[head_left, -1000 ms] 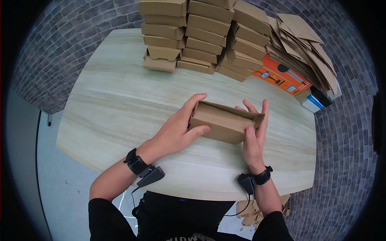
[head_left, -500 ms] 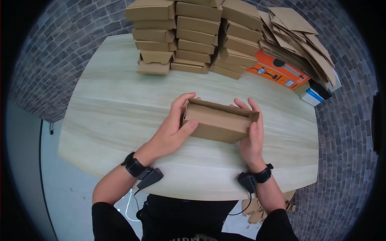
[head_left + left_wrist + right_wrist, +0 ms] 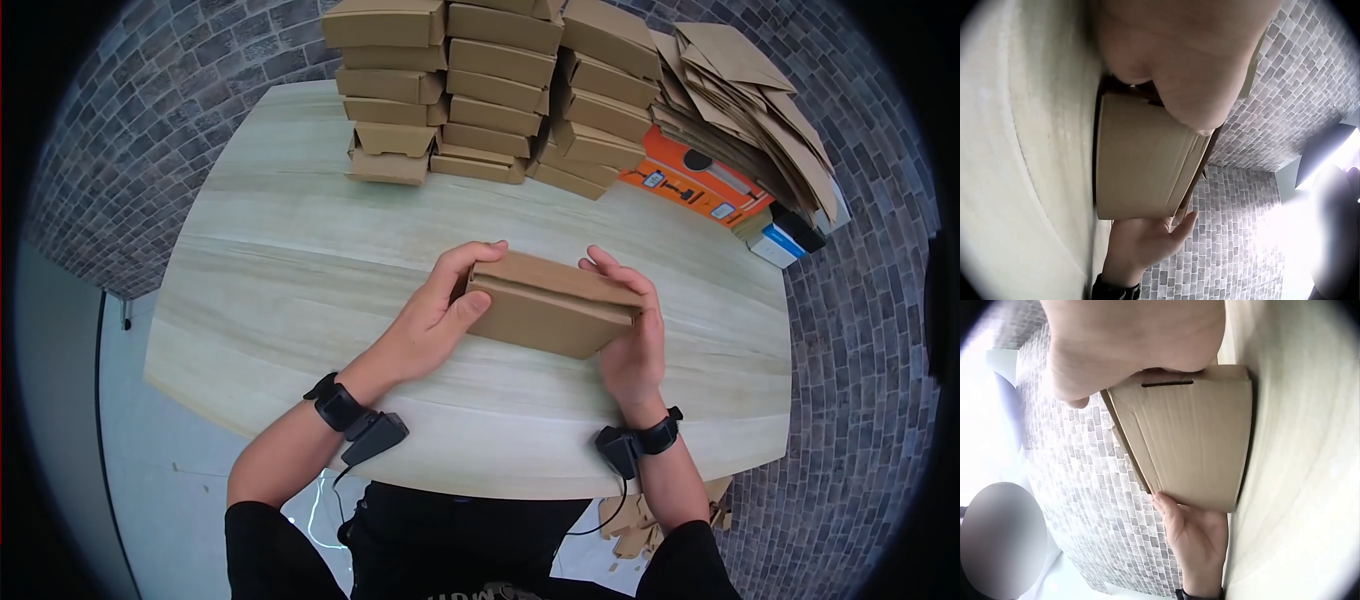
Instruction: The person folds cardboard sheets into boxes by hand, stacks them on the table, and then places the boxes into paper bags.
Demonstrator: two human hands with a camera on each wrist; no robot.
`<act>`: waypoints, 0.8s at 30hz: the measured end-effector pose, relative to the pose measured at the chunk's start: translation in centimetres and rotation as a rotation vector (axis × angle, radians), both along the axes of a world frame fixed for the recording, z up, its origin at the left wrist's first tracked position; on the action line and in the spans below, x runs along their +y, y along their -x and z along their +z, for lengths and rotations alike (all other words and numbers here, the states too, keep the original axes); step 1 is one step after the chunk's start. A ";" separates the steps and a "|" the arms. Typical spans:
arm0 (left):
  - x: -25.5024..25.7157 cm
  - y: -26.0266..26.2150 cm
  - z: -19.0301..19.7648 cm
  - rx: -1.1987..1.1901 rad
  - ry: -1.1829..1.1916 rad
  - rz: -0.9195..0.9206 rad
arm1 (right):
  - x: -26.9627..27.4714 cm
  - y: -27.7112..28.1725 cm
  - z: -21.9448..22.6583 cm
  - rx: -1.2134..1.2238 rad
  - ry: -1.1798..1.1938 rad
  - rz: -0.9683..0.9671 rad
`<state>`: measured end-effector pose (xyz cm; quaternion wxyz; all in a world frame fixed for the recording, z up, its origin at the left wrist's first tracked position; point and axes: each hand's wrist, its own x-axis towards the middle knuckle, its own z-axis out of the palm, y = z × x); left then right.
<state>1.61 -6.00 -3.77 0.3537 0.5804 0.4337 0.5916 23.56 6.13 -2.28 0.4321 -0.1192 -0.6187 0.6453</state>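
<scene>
A small brown cardboard box (image 3: 545, 318) stands on the table before the person. Its lid (image 3: 560, 277) lies folded forward over the top, a narrow gap showing along the front edge. The left hand (image 3: 430, 315) grips the left end, thumb on the upper front edge and fingers over the lid's corner. At the other end, the right hand (image 3: 635, 335) holds the box with its palm against the side and fingers bent over the lid's back corner. A dark slot (image 3: 1167, 383) shows low on the front panel in the right wrist view.
Three stacks of folded brown boxes (image 3: 500, 95) stand along the far edge. To their right are flat cardboard sheets (image 3: 750, 100), an orange printed box (image 3: 690, 180) and a small white-and-blue box (image 3: 775, 245). Cardboard scraps (image 3: 630, 525) lie on the floor at lower right.
The box's lid, raised at the back before, has swung forward over the opening. The left fingers have moved onto its corner, and the right fingers have bent over its back edge.
</scene>
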 end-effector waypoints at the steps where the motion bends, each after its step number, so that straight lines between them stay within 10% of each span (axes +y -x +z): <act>1: 0.1 0.0 -0.1 -0.016 -0.015 -0.002 | 0.0 0.0 0.1 0.000 0.001 -0.002; 24: 0.1 0.2 1.6 -0.131 0.214 0.025 | 0.4 -0.1 -1.0 -0.027 0.222 -0.028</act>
